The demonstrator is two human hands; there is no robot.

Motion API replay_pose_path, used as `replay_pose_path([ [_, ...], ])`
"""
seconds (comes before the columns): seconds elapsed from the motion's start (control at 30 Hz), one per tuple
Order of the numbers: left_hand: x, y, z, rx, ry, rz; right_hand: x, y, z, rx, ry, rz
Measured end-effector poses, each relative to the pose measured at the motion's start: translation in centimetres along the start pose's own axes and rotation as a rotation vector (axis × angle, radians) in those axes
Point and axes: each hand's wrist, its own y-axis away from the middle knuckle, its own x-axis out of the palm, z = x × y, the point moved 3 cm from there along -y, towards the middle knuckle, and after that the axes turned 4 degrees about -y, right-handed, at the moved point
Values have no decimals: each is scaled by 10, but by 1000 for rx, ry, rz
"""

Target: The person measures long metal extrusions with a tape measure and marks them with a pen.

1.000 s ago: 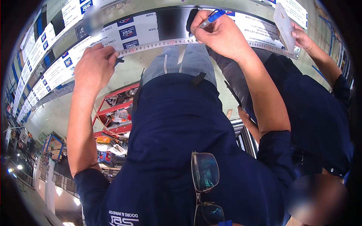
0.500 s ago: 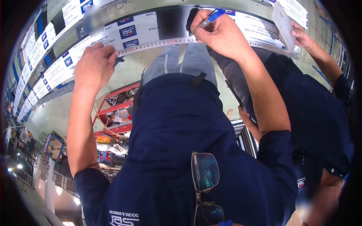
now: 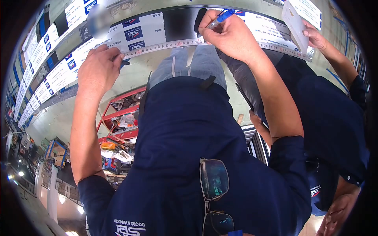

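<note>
My left hand [image 3: 100, 69] is closed at the front edge of a long profile covered in white printed film [image 3: 151, 25]. Its fingers pinch a measuring tape [image 3: 165, 46], and a small dark blue piece shows beside the thumb. The tape runs along the profile's near edge to the right. In my right hand [image 3: 232, 37] is a pen with a blue cap [image 3: 224, 15], gripped in a writing hold over a bare black section of the profile [image 3: 181, 23]. The hand hides the pen's tip.
A co-worker [image 3: 323, 110] stands close on the right, one hand [image 3: 315, 37] holding a pale flat piece [image 3: 295, 27] over the profile's end. More film-wrapped profiles [image 3: 47, 43] lie at the upper left. A red tool rack [image 3: 120, 114] stands below. Glasses [image 3: 214, 181] hang on my shirt.
The co-worker on the right has shifted slightly, and the pale piece has tilted a little. My hands, the pen and the tape look almost unmoved.
</note>
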Motion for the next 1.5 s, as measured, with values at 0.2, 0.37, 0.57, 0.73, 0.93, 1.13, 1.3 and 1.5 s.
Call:
replay_pose_path([
  [0.2,-1,0,0,1,-3,3,1,0,-2,4,0,-1],
  [0.37,0,0,0,7,1,-7,1,0,-1,-22,-24,-41],
  [0.57,0,0,0,8,7,-13,1,0,-2,-19,6,-47],
  [0.73,-3,1,-1,1,5,-2,2,1,-3,-50,-10,-69],
  [0.93,-1,1,0,-12,10,-1,-2,2,-10,-1,-150,-65],
  [1.13,1,3,5,49,57,-46,-37,27,-9,-89,-408,-366],
  [1.3,4,12,9,98,135,-109,-64,64,-29,-106,-345,-795],
  [1.5,11,22,6,144,167,-159,-62,76,-56,-97,-131,-807],
])
